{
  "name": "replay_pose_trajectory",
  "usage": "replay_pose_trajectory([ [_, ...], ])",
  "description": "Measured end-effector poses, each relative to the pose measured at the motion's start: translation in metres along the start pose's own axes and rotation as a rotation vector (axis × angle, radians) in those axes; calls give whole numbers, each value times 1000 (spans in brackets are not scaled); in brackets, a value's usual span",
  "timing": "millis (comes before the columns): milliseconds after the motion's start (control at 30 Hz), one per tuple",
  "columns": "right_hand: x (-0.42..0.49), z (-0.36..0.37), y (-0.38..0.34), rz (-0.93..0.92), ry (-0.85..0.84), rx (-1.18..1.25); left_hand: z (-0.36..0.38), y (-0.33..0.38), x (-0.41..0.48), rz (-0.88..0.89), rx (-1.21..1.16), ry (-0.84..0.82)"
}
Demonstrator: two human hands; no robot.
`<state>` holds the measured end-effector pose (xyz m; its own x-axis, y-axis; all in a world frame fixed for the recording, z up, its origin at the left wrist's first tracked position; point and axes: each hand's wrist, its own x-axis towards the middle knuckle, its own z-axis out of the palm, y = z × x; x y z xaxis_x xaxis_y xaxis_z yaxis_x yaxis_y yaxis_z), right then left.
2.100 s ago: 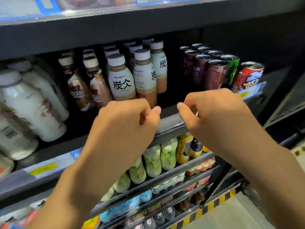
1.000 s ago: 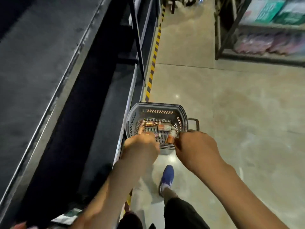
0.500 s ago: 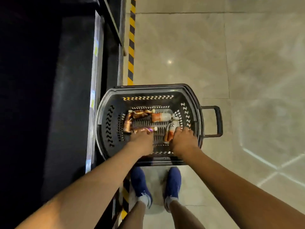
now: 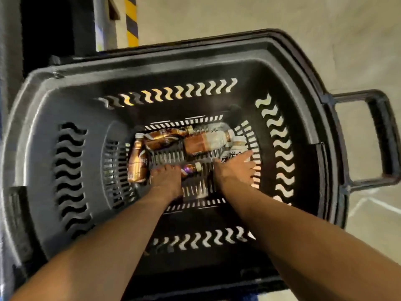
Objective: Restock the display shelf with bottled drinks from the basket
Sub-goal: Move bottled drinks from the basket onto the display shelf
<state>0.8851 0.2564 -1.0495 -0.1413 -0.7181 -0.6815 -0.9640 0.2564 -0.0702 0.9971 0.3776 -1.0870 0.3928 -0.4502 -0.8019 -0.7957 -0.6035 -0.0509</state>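
A dark grey plastic basket (image 4: pixel 71 101) stands on the floor below me. Several bottled drinks lie on its slotted bottom. A brown bottle (image 4: pixel 137 165) lies at the left and another brown bottle (image 4: pixel 162 137) at the back. A milk-tea bottle (image 4: pixel 206 142) lies in the middle and a white-labelled bottle (image 4: pixel 237 146) at the right. My left hand (image 4: pixel 167 180) is curled over a small brown bottle (image 4: pixel 192 168), whose cap end sticks out to the right. My right hand (image 4: pixel 233 170) lies with spread fingers on the lower part of the white-labelled bottle.
The basket's pull handle (image 4: pixel 382 137) juts out to the right over the pale tiled floor (image 4: pixel 260 14). The dark base of the display unit (image 4: pixel 47 29), edged with yellow-black tape (image 4: pixel 131 18), runs along the upper left.
I turned away from the shelf and bent down to the basket. Both hands have gone from the basket's near rim down to the bottles at its bottom, and the basket now fills the view.
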Motion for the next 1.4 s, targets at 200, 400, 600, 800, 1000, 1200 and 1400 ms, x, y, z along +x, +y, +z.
replay_pose_trajectory([
  [200,19,28,-2,18,143,23,19,-7,43,9,-10,91],
  [400,-3,6,16,35,38,188,-9,-8,8,-49,-318,18],
  [600,-82,-113,14,-83,-119,415,-99,7,-121,-130,-938,0],
  [800,-209,-279,-10,-347,-303,585,-237,9,-317,-99,-1551,-77],
  [1000,-377,-444,-31,-599,-260,742,-389,13,-511,24,-1696,235],
  [1200,-511,-565,-27,-775,-233,807,-489,4,-677,184,-1669,484],
  [1400,-606,-641,-6,-983,-296,827,-502,-5,-802,211,-1759,704],
])
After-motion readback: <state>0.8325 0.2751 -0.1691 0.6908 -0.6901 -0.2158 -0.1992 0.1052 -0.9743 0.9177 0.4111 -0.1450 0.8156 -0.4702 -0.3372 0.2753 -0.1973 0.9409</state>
